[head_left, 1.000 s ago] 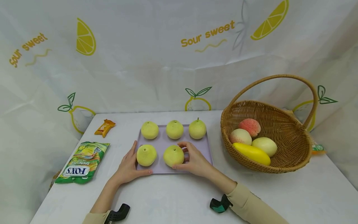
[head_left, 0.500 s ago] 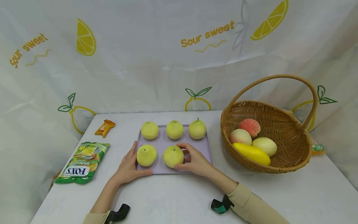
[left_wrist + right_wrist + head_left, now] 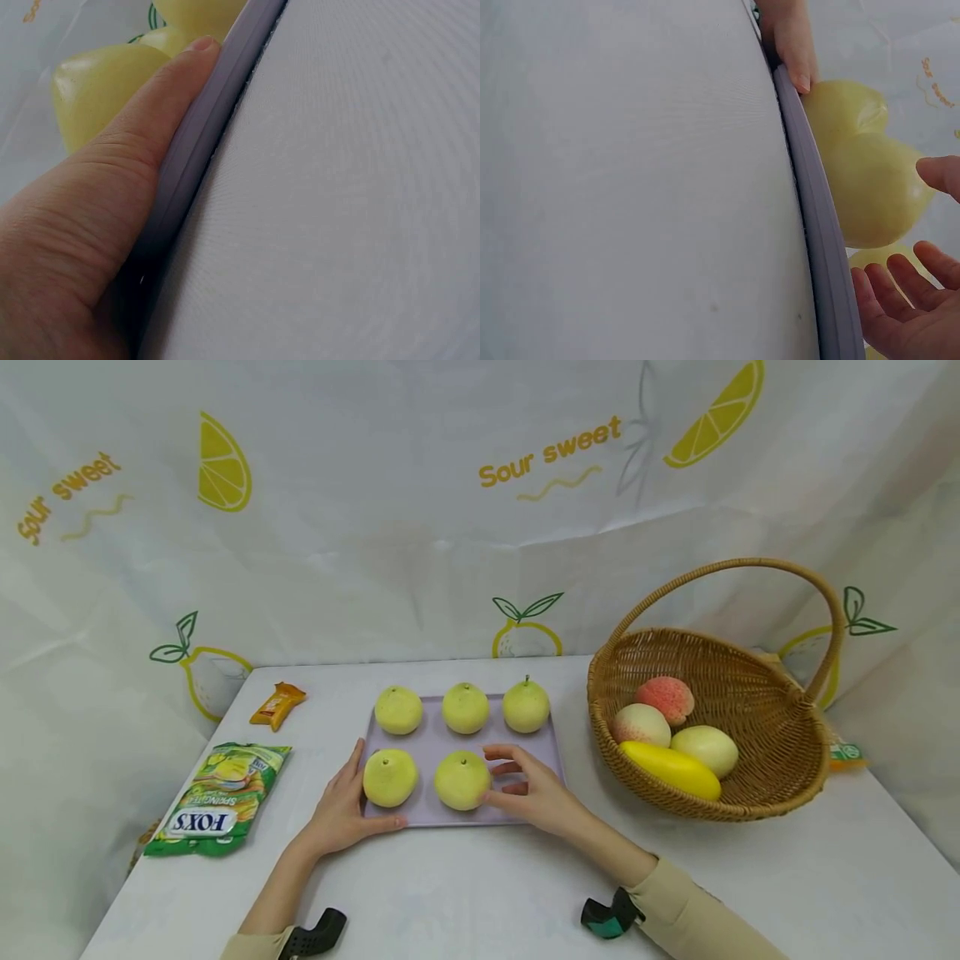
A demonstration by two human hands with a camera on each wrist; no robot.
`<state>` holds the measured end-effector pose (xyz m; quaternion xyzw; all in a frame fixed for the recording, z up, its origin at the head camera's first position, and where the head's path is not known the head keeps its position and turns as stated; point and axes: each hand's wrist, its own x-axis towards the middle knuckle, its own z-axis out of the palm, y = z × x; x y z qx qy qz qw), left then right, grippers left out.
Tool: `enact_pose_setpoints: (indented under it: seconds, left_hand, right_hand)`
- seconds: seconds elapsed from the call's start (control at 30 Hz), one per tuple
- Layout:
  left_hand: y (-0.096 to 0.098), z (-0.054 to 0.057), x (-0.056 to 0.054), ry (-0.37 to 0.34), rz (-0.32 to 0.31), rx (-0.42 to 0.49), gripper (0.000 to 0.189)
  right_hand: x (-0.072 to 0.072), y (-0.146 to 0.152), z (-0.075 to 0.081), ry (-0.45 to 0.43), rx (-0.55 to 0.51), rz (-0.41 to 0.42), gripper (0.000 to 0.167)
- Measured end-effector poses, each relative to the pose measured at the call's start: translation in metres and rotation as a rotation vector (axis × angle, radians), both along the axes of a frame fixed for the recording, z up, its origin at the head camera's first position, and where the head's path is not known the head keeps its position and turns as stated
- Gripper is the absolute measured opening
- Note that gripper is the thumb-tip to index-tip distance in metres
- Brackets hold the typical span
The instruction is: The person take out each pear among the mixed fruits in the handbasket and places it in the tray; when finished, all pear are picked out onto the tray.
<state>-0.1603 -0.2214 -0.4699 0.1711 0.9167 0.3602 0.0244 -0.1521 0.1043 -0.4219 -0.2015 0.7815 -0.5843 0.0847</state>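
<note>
Several round yellow-green pears stand on a lilac tray (image 3: pixel 450 818), three along the back and two in front. My left hand (image 3: pixel 341 810) rests at the tray's front left corner, straight thumb along the front rim and fingers along the left side. Beside it sits the front left pear (image 3: pixel 390 778). My right hand (image 3: pixel 536 789) is just right of the other front pear (image 3: pixel 462 781), its thumb and fingers spread apart and holding nothing. In the right wrist view the right fingers (image 3: pixel 904 281) hang near the tray rim, with the thumb tip overlapping the pear's edge.
A wicker basket (image 3: pixel 765 768) at the right holds two peaches (image 3: pixel 665 700), a pale yellow oval fruit (image 3: pixel 705 750) and a long yellow fruit (image 3: pixel 671 768). Left lie a green FOX'S bag (image 3: pixel 217 797) and a small orange packet (image 3: pixel 277 706). A printed cloth hangs behind.
My right hand has let go of the front right pear and drawn slightly right, its fingers opening. The left hand stays at the tray corner. The head view has shifted a little.
</note>
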Motion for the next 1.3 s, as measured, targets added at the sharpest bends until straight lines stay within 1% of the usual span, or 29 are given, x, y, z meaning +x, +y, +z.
enact_pose_setpoints:
  seconds: [0.2, 0.5, 0.73, 0.83, 0.93, 1.13, 1.3]
  left_hand:
    - [0.000, -0.001, 0.000, -0.008, 0.005, 0.005, 0.116]
    - [0.000, -0.001, 0.001, -0.015, 0.014, 0.000, 0.118]
    - [0.001, 0.001, 0.001, -0.016, 0.016, 0.000, 0.119]
    - [0.001, 0.000, 0.001, -0.020, 0.019, -0.003, 0.120]
    - [0.001, 0.000, 0.001, -0.022, 0.020, -0.008, 0.118]
    - [0.000, 0.000, 0.000, -0.016, 0.014, -0.009, 0.110]
    - [0.001, 0.001, 0.001, -0.016, 0.012, -0.007, 0.110]
  right_hand:
    - [0.006, 0.011, 0.005, 0.002, -0.021, 0.002, 0.051]
    - [0.014, 0.027, 0.019, 0.043, 0.011, 0.035, 0.046]
    - [0.022, 0.042, 0.036, 0.016, 0.052, 0.064, 0.047]
    - [0.027, 0.048, 0.044, 0.034, 0.085, 0.071, 0.047]
    - [0.032, 0.054, 0.052, 0.071, 0.113, 0.074, 0.047]
    - [0.040, 0.070, 0.068, 0.143, 0.113, 0.101, 0.047]
    - [0.046, 0.085, 0.085, 0.192, 0.134, 0.100, 0.046]
